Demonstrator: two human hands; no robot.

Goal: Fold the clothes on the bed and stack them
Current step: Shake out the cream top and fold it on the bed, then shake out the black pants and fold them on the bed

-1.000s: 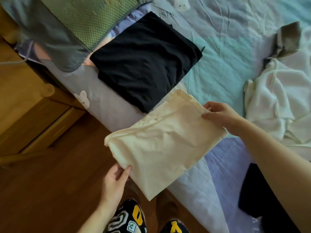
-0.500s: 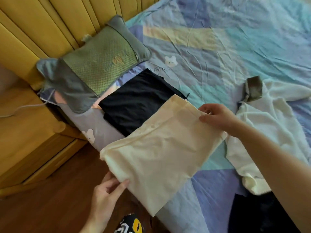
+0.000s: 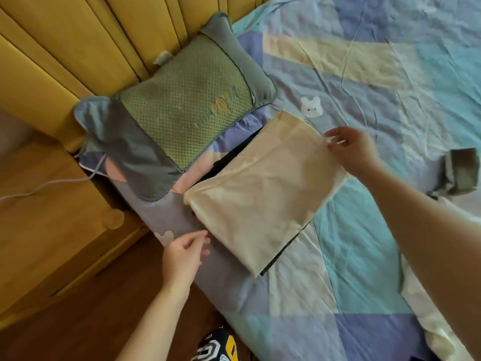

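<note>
The folded cream garment (image 3: 263, 196) lies on top of the folded black garment (image 3: 229, 162), near the left edge of the bed (image 3: 364, 243), just near of the green pillow (image 3: 182, 100). Only thin strips of black show, along the far-left side and the near-right edge of the cream piece. Judge the stack as two items high.

Your right hand (image 3: 348, 149) is at the far-right corner of the cream garment. Its thumb and fingers are curled at the edge of the cloth and appear to pinch it; the contact is slightly blurred, so treat this as probable. Your left hand (image 3: 182, 254) hovers just near of the stack, over the side of the bed. Its fingers are loosely bent, it holds nothing, and it is apart from the cloth.

Status of the task:
- Done: two garments folded and stacked.
- In hand: setting the cream piece square on the black one. The edges are close to aligned.
- Left: a white garment (image 3: 426, 316) lies unfolded at the right edge of the view, partly hidden by your right forearm. A small grey-green item (image 3: 460, 170) lies crumpled at the far right. A dark patch shows at the bottom right, too little to identify.

Expect to release the corner and then reach right for the white garment.
</note>
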